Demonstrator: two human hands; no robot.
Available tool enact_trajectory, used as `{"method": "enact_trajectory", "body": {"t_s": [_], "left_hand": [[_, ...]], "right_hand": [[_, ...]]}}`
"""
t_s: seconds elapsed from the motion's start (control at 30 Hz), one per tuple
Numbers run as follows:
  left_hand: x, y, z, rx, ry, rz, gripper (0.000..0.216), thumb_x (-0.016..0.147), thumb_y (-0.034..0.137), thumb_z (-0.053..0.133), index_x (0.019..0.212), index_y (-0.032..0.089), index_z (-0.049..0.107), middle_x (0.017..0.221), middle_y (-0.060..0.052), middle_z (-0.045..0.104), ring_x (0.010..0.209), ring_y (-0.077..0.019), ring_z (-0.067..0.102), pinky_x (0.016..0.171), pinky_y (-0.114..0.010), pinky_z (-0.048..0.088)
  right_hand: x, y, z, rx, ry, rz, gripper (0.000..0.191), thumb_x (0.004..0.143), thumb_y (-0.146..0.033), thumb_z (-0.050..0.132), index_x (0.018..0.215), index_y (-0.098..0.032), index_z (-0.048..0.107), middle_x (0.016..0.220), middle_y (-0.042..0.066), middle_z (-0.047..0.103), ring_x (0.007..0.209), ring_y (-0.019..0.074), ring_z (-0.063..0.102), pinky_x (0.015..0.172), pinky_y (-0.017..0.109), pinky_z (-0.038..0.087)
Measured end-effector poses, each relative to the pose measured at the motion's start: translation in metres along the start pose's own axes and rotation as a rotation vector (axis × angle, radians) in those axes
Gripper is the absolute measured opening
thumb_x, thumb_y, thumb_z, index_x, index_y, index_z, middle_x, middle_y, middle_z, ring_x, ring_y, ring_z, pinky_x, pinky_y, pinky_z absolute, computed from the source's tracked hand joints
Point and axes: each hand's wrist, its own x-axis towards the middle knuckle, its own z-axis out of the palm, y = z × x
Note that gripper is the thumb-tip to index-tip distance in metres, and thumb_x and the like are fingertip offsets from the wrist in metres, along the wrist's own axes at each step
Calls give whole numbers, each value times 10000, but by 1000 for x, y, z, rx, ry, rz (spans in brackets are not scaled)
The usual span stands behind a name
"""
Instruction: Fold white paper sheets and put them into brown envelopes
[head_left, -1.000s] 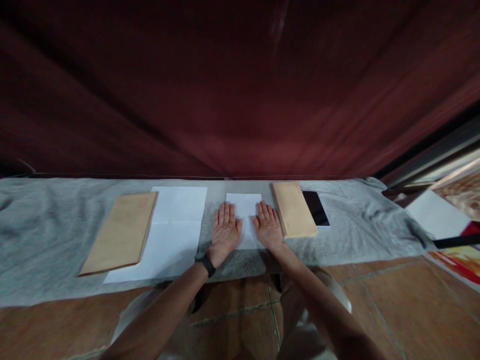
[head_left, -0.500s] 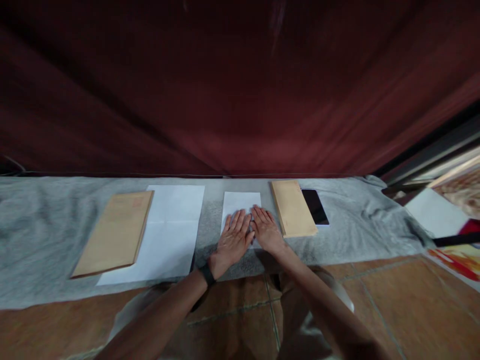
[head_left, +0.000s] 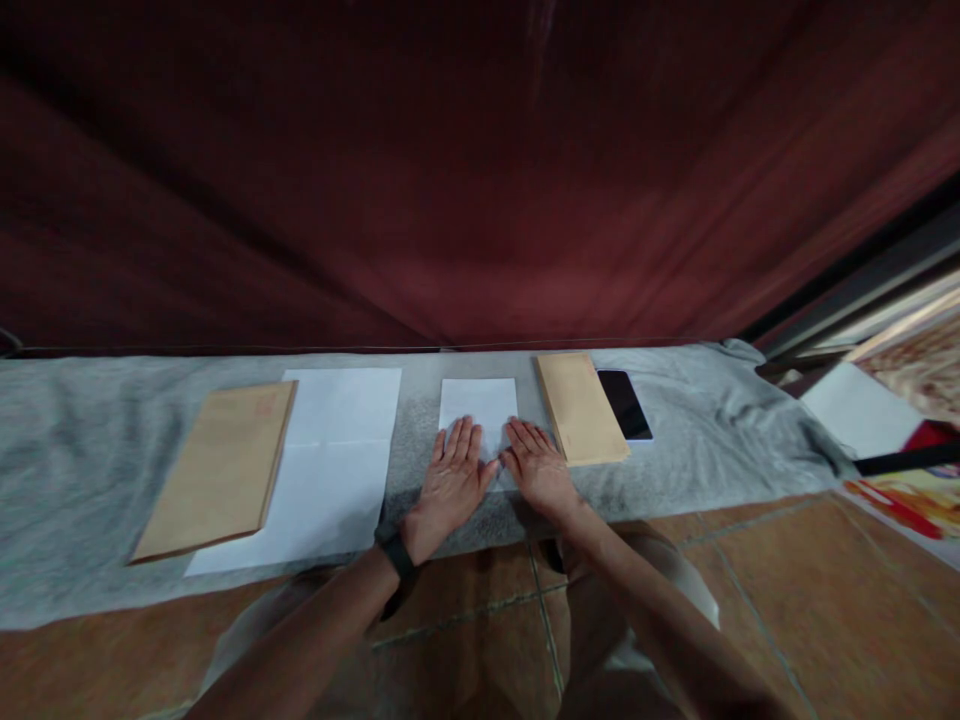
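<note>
A small white sheet of paper (head_left: 478,397), seemingly folded, lies on the grey cloth in front of me. My left hand (head_left: 452,475) rests flat on its left side, fingers stretched out. On the paper's right edge my right hand (head_left: 538,465) lies flat too, its thumb close to the left thumb. The lower part of the paper is partly covered by both hands. Just right of my right hand is a stack of brown envelopes (head_left: 583,408). Further left, a larger stack of brown envelopes (head_left: 217,470) lies over white sheets (head_left: 337,450) with a crease across them.
A dark-screened phone or tablet (head_left: 626,405) lies partly beside the right envelopes. The grey cloth (head_left: 697,420) runs along a dark red curtain or panel (head_left: 480,200). Brown floor tiles (head_left: 810,590) lie nearer me. At far right are a white sheet and colourful printed material (head_left: 911,505).
My hands have moved apart slightly on the small paper, the left one to the left. The view has shifted a little; the envelopes and white sheets stay in place.
</note>
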Motion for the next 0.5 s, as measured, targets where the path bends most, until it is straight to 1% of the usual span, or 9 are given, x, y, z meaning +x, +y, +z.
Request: {"method": "enact_trajectory", "body": {"t_s": [0.17, 0.27, 0.33, 0.4, 0.5], "left_hand": [[-3, -4, -6, -20, -33, -88, 648, 1023, 456, 368, 1503, 29, 444, 1595, -223, 387, 1517, -316, 319, 1235, -486, 276], [-1, -9, -9, -81, -36, -150, 614, 1011, 443, 410, 1478, 50, 484, 1589, -220, 403, 1494, -323, 369, 1224, -486, 300], [6, -17, -9, -160, -33, -201, 555, 1005, 421, 437, 1436, 88, 540, 1573, -198, 442, 1465, -316, 421, 1206, -479, 338], [19, -30, -9, -272, -2, -283, 494, 998, 372, 452, 1406, 120, 572, 1549, -173, 488, 1440, -292, 460, 1191, -450, 367], [44, -53, -5, -469, 79, -476, 452, 959, 275, 489, 1373, 132, 599, 1449, -168, 595, 1368, -276, 541, 1155, -422, 409]], "right_hand": [[0, 2, 0, -5, 12, 71, 471, 1038, -301, 450, 1460, -114, 544, 1519, 143, 529, 1425, 292, 467, 1181, 467, 387], [3, 2, 0, 12, 3, 93, 461, 1037, -290, 438, 1446, -114, 558, 1509, 140, 542, 1414, 293, 476, 1173, 466, 390], [9, 3, -1, 37, 0, 118, 447, 1036, -274, 427, 1429, -119, 574, 1490, 138, 562, 1380, 281, 512, 1162, 451, 401], [19, 4, -2, 62, 10, 153, 441, 1032, -250, 417, 1421, -122, 580, 1461, 141, 588, 1334, 271, 552, 1142, 434, 419], [37, 7, -1, 86, 48, 234, 450, 1019, -211, 407, 1427, -114, 572, 1377, 162, 643, 1260, 270, 598, 1093, 414, 456]]}}
